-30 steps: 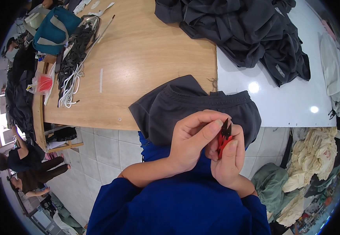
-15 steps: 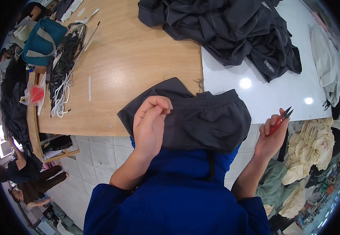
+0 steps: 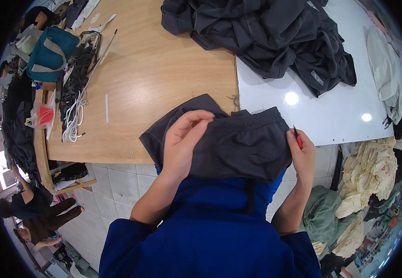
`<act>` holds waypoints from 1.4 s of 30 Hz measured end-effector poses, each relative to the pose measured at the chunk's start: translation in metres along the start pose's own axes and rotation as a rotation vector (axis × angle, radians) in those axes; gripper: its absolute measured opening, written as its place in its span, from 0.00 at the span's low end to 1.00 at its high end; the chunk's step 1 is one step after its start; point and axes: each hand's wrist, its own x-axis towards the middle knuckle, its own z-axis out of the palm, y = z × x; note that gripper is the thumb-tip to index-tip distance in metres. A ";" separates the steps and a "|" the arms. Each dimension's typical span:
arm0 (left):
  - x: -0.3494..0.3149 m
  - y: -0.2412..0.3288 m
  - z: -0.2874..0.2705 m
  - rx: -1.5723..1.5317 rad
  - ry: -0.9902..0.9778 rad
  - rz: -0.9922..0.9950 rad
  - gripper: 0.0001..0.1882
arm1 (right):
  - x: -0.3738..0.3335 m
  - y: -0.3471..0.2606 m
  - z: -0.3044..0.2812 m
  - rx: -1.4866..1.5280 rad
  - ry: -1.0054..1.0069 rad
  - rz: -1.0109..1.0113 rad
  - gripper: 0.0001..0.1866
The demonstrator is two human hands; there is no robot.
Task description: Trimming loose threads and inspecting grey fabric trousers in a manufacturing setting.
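Note:
A dark grey garment [image 3: 242,148] with a gathered elastic waistband lies over the table's near edge and hangs down in front of me. Above its left part is my left hand [image 3: 179,150], thumb and fingers pinched together by the waistband; whatever the fingertips hold is too small to make out. At the garment's right edge, my right hand [image 3: 305,157] is closed around red thread snips [image 3: 298,140]. Their dark tips point up and away from me, and the rest of the tool is mostly hidden by the fingers.
A heap of dark grey garments [image 3: 270,37] covers the far right of the table [image 3: 150,69]. White cords [image 3: 74,118] and a teal bag [image 3: 53,53] lie at the left. Cream cloth [image 3: 370,171] is piled at the lower right. Other people [image 3: 29,197] are off to the left.
My right hand has moved left with the snips, from out over the white surface to the garment's right edge. My left hand has shifted slightly right along the waistband.

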 end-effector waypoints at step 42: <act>-0.054 -0.039 0.074 0.549 -1.195 0.772 0.17 | 0.036 -0.007 0.002 -0.263 -0.084 -0.305 0.18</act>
